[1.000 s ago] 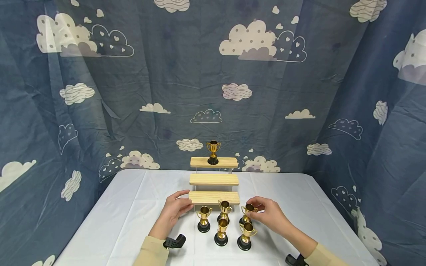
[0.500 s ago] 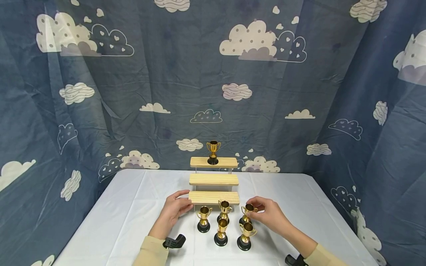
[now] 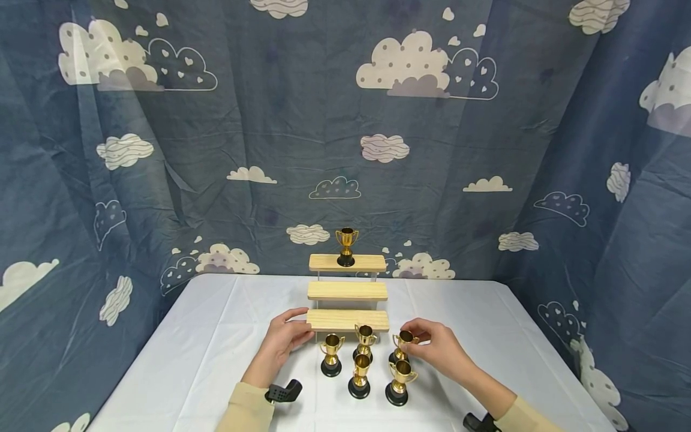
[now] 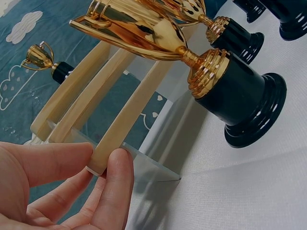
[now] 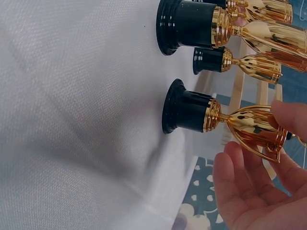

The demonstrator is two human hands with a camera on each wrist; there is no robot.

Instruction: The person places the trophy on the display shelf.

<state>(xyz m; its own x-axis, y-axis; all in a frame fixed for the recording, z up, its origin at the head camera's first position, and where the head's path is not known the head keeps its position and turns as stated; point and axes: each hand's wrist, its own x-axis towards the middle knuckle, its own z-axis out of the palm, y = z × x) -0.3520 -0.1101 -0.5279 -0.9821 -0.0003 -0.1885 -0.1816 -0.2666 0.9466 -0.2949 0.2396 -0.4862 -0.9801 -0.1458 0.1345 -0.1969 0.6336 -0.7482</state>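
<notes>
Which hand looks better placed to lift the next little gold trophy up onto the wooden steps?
Probably the right hand: its fingers already pinch the cup of a trophy still standing on the table. The left hand is busy gripping the left end of the lowest wooden step.

Hidden: rear-right trophy (image 3: pixel 402 346) base behind front trophy (image 3: pixel 399 381) | Cut off: both sleeves at head view's bottom edge
</notes>
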